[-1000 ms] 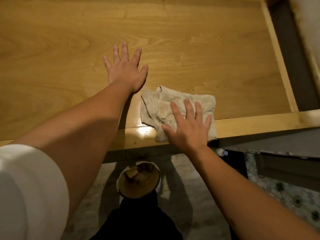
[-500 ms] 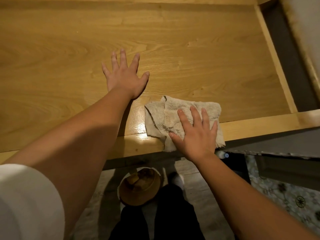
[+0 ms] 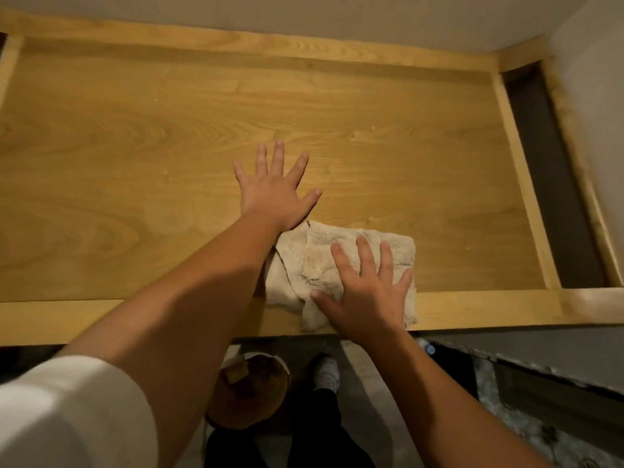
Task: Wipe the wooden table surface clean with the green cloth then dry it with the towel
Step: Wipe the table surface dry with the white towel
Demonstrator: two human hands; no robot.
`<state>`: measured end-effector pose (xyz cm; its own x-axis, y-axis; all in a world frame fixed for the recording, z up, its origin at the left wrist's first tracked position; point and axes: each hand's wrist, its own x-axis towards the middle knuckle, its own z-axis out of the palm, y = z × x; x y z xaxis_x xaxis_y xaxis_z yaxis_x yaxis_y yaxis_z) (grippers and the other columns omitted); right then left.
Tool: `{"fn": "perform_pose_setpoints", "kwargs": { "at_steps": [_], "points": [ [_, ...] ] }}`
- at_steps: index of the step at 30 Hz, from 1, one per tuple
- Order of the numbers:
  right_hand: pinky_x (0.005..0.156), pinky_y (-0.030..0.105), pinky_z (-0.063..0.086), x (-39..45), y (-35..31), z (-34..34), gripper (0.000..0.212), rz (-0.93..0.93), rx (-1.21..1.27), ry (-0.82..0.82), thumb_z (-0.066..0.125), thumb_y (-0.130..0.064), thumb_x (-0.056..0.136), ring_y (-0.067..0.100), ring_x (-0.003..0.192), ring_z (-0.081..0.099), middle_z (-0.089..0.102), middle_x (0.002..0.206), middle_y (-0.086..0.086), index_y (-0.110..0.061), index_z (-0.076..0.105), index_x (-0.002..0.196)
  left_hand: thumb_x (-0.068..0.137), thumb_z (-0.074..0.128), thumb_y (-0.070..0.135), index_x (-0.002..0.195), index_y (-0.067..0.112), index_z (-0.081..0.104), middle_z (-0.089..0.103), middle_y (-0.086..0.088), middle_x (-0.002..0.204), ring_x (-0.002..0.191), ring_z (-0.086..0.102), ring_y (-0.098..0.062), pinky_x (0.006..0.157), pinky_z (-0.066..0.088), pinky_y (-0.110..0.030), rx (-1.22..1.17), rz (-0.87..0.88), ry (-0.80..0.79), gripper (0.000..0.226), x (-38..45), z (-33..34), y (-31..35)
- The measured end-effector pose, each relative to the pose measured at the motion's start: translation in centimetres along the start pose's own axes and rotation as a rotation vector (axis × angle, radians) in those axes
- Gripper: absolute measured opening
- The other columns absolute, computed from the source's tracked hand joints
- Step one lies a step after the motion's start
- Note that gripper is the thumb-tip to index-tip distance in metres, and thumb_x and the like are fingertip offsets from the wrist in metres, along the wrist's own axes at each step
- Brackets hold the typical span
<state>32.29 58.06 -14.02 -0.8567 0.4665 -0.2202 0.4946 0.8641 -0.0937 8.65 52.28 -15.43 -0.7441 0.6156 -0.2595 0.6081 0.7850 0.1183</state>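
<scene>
A beige folded towel (image 3: 337, 258) lies on the wooden table (image 3: 169, 146) at its near edge, partly over the raised front rim. My right hand (image 3: 366, 292) presses flat on the towel's near right part, fingers spread. Just behind and to the left of the towel, my left hand (image 3: 275, 190) rests flat on the bare wood with fingers apart and holds nothing. My left forearm covers the towel's left edge. No green cloth is in view.
A raised wooden rim (image 3: 526, 194) frames the table, with a dark gap (image 3: 553, 184) beyond its right side. Below the front edge, a bucket (image 3: 250, 390) of brownish water with a sponge stands on the floor beside my foot (image 3: 326, 369).
My right hand has slid the towel slightly right along the near edge. The view has pulled back, showing the table's far rim. My left hand stays planted.
</scene>
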Motion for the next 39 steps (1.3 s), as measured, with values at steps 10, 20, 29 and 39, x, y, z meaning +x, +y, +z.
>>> {"fn": "perform_pose_setpoints", "kwargs": {
  "at_steps": [10,20,29,39],
  "points": [
    [0.102,0.079,0.012,6.6,2.3,-1.2,0.090,-0.021,0.032,0.028,0.035,-0.092,0.071,0.040,0.150,0.012,0.021,0.164,0.004,-0.047,0.029,0.148,0.086,0.009,0.084,0.158,0.048,-0.003,-0.011,-0.001,0.172,0.157,-0.013,-0.033,0.115,0.000,-0.074,-0.020,-0.026,0.019,0.081,0.4,0.4,-0.3],
    [0.108,0.073,-0.005,25.4,3.6,-4.4,0.092,-0.031,0.019,-0.014,0.017,-0.094,0.072,0.031,0.152,-0.011,-0.004,0.167,-0.006,-0.051,0.004,0.152,0.092,0.032,0.065,0.149,0.040,0.032,0.002,-0.004,0.172,0.158,0.000,-0.034,0.115,0.007,-0.074,-0.059,-0.042,0.081,0.061,0.6,0.7,-0.1],
    [0.105,0.078,0.000,38.3,2.0,-7.0,0.096,-0.016,0.026,0.002,0.014,-0.096,0.070,0.035,0.152,-0.007,0.001,0.168,-0.002,-0.049,0.009,0.153,0.093,0.030,0.072,0.157,0.044,0.019,0.009,-0.003,0.172,0.158,0.005,-0.032,0.116,0.009,-0.072,-0.046,-0.056,0.106,0.070,0.7,0.6,-0.1],
    [0.105,0.079,0.001,43.7,0.8,-9.0,0.095,0.010,0.044,-0.028,0.012,-0.097,0.069,0.036,0.152,-0.007,-0.001,0.167,0.002,-0.051,0.007,0.152,0.091,0.028,0.075,0.156,0.049,0.011,-0.002,0.004,0.172,0.158,-0.005,-0.026,0.119,0.003,-0.066,-0.078,-0.075,0.056,0.072,1.1,0.5,-0.3]
  ]
}}
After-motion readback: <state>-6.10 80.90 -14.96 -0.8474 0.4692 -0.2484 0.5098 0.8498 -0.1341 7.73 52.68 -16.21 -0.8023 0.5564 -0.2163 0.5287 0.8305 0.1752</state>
